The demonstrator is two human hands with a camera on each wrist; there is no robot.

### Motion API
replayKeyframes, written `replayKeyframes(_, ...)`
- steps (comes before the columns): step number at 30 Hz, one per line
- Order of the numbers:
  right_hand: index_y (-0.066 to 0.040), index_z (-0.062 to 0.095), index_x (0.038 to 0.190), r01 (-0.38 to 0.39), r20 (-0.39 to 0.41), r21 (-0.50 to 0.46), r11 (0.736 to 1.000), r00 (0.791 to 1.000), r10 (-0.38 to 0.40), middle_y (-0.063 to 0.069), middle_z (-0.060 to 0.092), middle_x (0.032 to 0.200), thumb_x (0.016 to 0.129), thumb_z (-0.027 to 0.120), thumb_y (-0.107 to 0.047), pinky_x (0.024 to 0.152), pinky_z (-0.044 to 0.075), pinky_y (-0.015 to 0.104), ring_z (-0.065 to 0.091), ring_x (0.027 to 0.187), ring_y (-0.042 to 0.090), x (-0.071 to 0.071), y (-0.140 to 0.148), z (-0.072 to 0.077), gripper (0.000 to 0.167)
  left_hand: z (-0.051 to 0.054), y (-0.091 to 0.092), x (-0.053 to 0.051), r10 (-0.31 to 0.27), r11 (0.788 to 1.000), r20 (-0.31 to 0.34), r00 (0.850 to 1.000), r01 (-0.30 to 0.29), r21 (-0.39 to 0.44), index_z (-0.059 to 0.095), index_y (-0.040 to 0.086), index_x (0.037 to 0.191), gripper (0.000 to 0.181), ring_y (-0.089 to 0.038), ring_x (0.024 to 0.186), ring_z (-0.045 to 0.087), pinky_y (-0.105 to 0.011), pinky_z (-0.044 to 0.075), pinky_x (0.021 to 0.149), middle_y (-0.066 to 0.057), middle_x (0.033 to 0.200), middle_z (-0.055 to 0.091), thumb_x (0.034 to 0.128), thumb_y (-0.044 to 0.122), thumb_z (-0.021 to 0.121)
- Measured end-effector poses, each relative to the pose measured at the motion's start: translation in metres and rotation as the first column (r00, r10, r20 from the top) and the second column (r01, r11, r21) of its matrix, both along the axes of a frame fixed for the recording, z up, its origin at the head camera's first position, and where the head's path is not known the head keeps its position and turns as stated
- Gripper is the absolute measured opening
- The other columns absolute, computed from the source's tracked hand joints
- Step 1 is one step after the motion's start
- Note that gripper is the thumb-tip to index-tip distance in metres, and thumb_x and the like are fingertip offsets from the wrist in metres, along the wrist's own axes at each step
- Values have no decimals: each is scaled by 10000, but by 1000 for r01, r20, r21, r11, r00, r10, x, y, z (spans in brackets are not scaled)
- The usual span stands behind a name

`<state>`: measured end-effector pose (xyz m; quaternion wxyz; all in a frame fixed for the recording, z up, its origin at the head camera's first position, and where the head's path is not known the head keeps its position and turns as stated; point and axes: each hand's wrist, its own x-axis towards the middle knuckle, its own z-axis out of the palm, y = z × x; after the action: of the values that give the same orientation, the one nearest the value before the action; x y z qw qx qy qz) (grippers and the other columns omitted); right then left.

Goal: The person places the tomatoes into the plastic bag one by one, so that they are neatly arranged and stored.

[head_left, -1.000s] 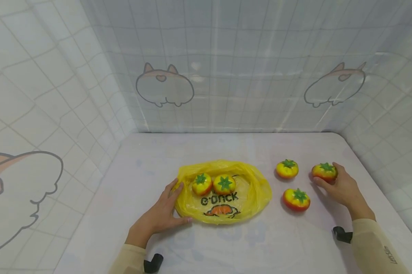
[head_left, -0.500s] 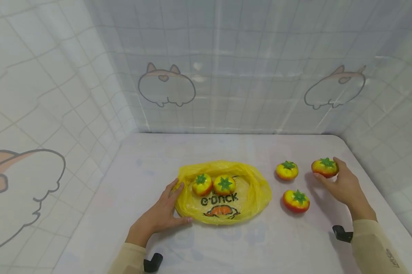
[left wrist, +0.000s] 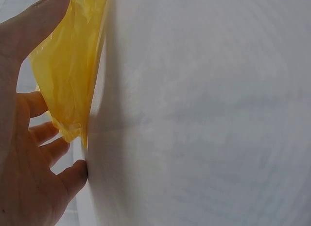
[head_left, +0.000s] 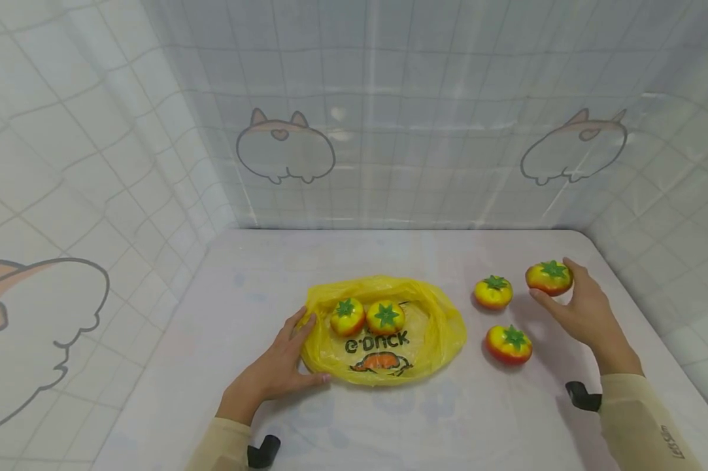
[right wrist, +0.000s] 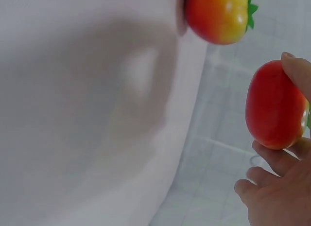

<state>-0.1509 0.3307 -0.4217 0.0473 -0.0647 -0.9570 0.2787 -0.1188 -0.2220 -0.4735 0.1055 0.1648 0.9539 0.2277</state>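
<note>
In the head view my right hand (head_left: 583,307) holds a toy tomato (head_left: 549,277), yellow on top, with a green star-shaped leaf, raised off the table. Its red underside shows between thumb and fingers in the right wrist view. Two more such tomatoes, one farther back (head_left: 493,292) and one nearer (head_left: 509,345), lie to the left of that hand. My left hand (head_left: 277,366) rests spread against the left side of a yellow plastic bag (head_left: 442,333). The left wrist view shows thumb and fingers around the bag's edge. Two tomatoes (head_left: 386,318) sit on or in the bag.
A white cloth-like surface covers the table (head_left: 389,432). Pale tiled-pattern sheeting (head_left: 412,144) with cartoon dog drawings stands behind and on both sides. A black device (head_left: 264,451) is at the left wrist, another (head_left: 583,396) at the right.
My right hand has lifted its tomato off the table and shifted it slightly left and farther back. The left hand and the bag stay as they were.
</note>
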Motion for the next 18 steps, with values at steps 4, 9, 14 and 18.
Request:
replayKeyframes(4,26,62,1624,-14,-25,-10,1000,1000,13,404,212,1583,966,640,-561,995,327,812,309,1346,642,0,-8,3,1054,0,0,0,-1,1000,-4,1000,1,-4,185,175,1660,1233,-391,1545,241,-588,369,1171,-69,1733,-3,742,827,689)
replayKeyframes(9,17,77,1626,-59,-35,-11,998,998,59,402,245,1574,962,649,-559,984,335,815,331,1332,642,0,-15,5,1049,2,1,1,12,1000,1,1000,-12,-4,200,176,1658,1223,-389,1541,253,-588,371,1169,-64,1732,3,743,817,698)
replayKeyframes(14,4,92,1629,-84,-45,-8,996,995,84,388,267,1575,961,658,-548,989,344,810,340,1343,625,-1,-22,4,1035,3,2,0,19,1000,8,1000,-18,-15,185,184,1661,1229,-386,1543,252,-580,369,1173,-61,1733,-5,742,824,692)
replayKeyframes(18,6,102,1627,-99,-59,-7,995,993,98,378,284,1574,963,663,-536,1006,344,799,351,1349,613,-1,-28,4,1025,2,2,-1,9,1000,1,1000,-9,-10,191,173,1660,1228,-387,1542,252,-584,369,1172,-71,1733,1,745,818,695)
